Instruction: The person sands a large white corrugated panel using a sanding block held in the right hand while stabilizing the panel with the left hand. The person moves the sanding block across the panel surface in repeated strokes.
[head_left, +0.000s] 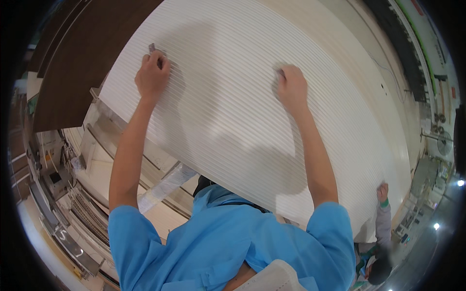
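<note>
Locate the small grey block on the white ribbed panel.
Head view, upper left: the small grey block sits on the white ribbed panel, at the left hand's fingertips, near the dark brown board.

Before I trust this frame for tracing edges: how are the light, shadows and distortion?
Head view: bright, even light on the white ribbed panel; soft shadows of arms and head fall across it below the left hand and right hand; fisheye bends the panel's edges toward the dark rim; small lamp glare lower right.

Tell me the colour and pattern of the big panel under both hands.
The panel is white with fine parallel ribs running across it; the head view shows it.
</note>
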Demonstrator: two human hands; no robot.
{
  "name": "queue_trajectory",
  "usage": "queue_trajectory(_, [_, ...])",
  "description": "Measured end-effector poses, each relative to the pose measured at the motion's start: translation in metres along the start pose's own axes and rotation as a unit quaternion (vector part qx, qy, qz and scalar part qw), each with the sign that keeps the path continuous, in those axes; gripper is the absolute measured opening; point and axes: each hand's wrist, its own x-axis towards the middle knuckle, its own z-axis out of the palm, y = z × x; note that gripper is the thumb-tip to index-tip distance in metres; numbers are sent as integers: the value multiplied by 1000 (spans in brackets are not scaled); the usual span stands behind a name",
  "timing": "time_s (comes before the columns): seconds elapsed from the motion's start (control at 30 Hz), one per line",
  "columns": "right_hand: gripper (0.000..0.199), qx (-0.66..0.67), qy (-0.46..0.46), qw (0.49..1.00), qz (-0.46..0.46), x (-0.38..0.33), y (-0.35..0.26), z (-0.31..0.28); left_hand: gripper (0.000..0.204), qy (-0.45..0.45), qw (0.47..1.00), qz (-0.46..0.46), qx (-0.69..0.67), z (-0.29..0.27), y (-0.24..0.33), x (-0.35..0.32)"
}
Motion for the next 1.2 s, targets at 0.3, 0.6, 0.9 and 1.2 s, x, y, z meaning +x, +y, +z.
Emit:
queue_trajectory(0.3, [16, -110, -55, 987, -99, 53, -16, 47, 14, -23, 999, -12, -19, -8, 3, -1])
queue_trajectory(0.6, [14, -187, -25, 982, -3, -78, 59, -63, 15, -40, 998, -33, -26, -4, 1, -2])
queue_trajectory(0.9, [14, -36, -35, 990, -129, 110, -59, 102, 17, 10, 1000, 11, -6, -4, -2, 0])
queue_trajectory(1.2, [21, -196, -17, 980, 27, -147, 82, -137, 15, -33, 999, 0, -6, -9, -4, 1])
